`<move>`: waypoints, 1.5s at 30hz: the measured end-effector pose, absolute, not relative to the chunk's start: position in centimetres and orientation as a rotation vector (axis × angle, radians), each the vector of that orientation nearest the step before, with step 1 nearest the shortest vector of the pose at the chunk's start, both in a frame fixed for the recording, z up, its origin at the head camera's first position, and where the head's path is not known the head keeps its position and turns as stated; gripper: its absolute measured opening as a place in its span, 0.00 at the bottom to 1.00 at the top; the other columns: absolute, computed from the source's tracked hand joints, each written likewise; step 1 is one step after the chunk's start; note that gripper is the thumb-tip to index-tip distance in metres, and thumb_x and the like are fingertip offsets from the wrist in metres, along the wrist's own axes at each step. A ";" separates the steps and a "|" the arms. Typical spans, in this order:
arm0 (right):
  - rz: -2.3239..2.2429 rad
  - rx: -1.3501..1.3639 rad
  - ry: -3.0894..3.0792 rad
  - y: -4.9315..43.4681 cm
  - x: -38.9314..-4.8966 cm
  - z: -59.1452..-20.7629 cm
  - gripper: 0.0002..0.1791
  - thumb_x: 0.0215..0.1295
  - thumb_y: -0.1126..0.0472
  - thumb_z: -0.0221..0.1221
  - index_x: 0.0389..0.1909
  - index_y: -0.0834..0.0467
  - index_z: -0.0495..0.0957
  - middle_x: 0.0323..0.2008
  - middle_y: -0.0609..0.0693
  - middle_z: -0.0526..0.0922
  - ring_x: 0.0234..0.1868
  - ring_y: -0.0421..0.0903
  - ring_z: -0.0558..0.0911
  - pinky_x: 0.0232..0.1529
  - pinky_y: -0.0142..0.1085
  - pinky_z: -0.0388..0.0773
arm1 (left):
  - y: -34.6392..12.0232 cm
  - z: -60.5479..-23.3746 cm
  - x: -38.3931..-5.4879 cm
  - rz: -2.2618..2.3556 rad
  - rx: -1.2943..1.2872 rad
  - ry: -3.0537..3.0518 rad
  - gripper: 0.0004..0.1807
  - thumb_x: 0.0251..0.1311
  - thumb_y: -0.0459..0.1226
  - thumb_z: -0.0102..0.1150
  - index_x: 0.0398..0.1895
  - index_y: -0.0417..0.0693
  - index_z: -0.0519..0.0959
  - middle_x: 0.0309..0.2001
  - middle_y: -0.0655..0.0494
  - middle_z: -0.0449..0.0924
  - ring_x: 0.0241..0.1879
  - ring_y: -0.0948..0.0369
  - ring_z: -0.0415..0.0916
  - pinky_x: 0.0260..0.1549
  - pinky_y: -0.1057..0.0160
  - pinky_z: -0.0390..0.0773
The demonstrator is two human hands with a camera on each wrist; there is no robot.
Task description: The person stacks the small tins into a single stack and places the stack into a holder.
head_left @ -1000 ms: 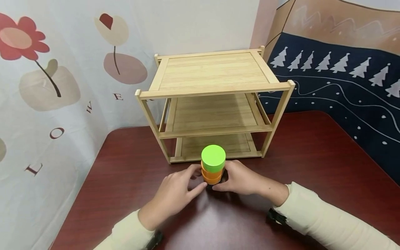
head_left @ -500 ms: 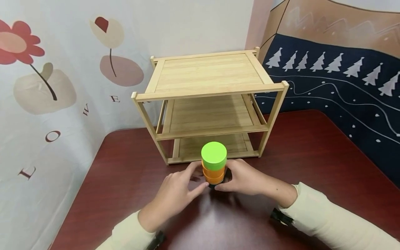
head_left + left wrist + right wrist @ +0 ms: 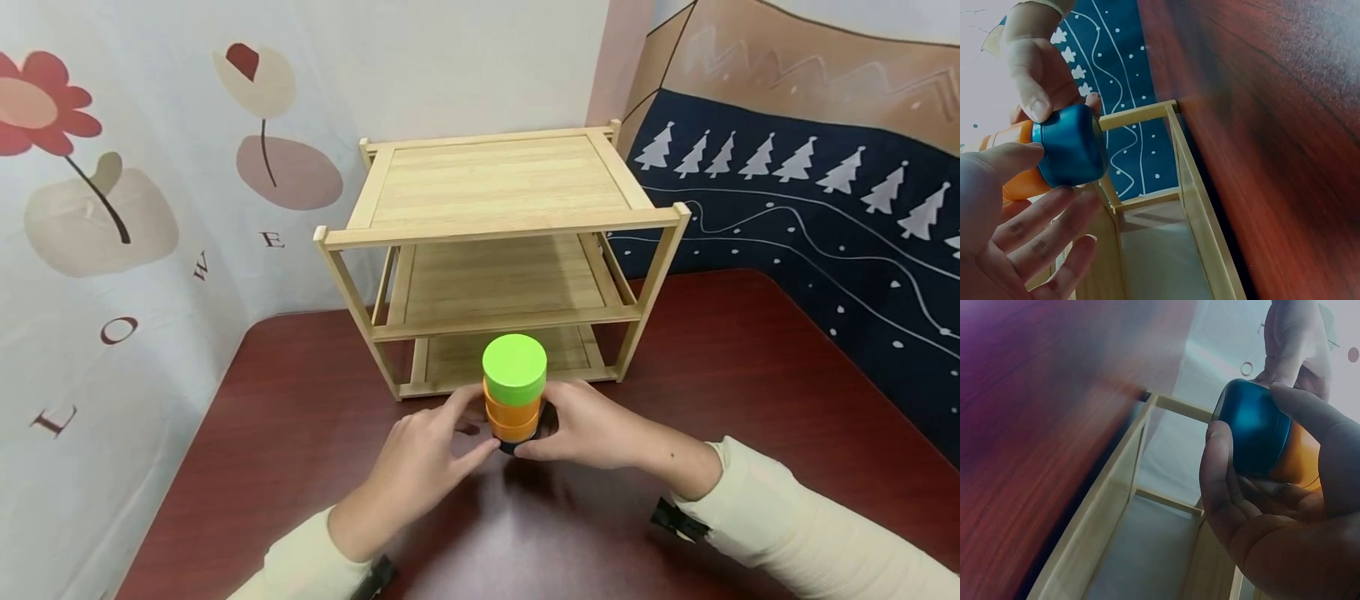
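Note:
A cylinder-shaped container [image 3: 513, 412] with a bright green top, an orange ribbed middle and a dark blue base [image 3: 1072, 147] is upright between my two hands, its shadow on the table below. My left hand [image 3: 420, 454] holds it from the left; in the left wrist view the thumb presses near the seam of orange and blue, with the other fingers spread under it. From the right my right hand [image 3: 588, 425] grips the lower part, and in the right wrist view its fingers [image 3: 1216, 462] curl round the blue base. The green top is hidden in both wrist views.
Just behind the container stands a light wooden three-tier rack [image 3: 502, 229] on the dark red table [image 3: 300, 400]. Printed cloth hangs behind, flowers and letters on the left cloth [image 3: 180, 125], white trees on the dark right cloth [image 3: 750, 192].
The container looks slightly larger and a bit higher against the rack, with more of its dark base showing. Both hands keep their hold. The head view has shifted slightly.

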State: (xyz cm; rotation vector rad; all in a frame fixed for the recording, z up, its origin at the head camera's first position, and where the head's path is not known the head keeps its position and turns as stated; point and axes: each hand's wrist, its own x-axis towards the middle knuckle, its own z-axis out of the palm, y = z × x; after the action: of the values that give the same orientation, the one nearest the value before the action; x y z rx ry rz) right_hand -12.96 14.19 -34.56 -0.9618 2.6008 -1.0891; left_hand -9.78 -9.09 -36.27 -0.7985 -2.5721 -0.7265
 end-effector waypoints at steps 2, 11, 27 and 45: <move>-1.092 -0.955 2.594 14.2 -13.0 -34.4 0.29 0.52 0.56 0.75 0.55 0.53 0.77 0.44 0.43 0.84 0.40 0.38 0.81 0.43 0.34 0.80 | -9.1 -36.2 -9.9 -0.702 -0.806 -2.552 0.34 0.47 0.44 0.79 0.58 0.54 0.73 0.34 0.65 0.89 0.32 0.70 0.86 0.30 0.63 0.82; -1.070 -0.968 2.625 14.4 -13.4 -33.9 0.28 0.51 0.55 0.75 0.54 0.53 0.78 0.43 0.42 0.85 0.40 0.37 0.81 0.44 0.34 0.80 | -9.0 -35.8 -10.5 -0.641 -0.814 -2.509 0.36 0.44 0.45 0.80 0.58 0.53 0.74 0.32 0.64 0.89 0.30 0.69 0.85 0.28 0.61 0.81; -1.069 -0.983 2.622 14.4 -13.4 -32.5 0.28 0.51 0.54 0.75 0.53 0.53 0.78 0.42 0.41 0.86 0.38 0.39 0.81 0.43 0.39 0.81 | -8.9 -34.4 -10.2 -0.537 -0.788 -2.495 0.35 0.47 0.48 0.78 0.58 0.53 0.74 0.30 0.64 0.89 0.26 0.61 0.83 0.26 0.60 0.80; -1.038 -1.024 2.694 14.1 -12.8 -30.4 0.29 0.50 0.51 0.76 0.54 0.51 0.79 0.46 0.40 0.86 0.45 0.36 0.83 0.47 0.37 0.81 | -9.4 -31.9 -9.6 -0.493 -0.817 -2.488 0.35 0.51 0.48 0.75 0.62 0.54 0.72 0.31 0.67 0.89 0.23 0.60 0.80 0.24 0.60 0.78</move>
State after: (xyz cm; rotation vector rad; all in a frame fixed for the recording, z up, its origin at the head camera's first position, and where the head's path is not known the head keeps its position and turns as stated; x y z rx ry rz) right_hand -12.84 14.09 -30.37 -1.0242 2.6936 -1.0383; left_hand -9.55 -9.42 -31.91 -0.8169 -2.4885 -0.4928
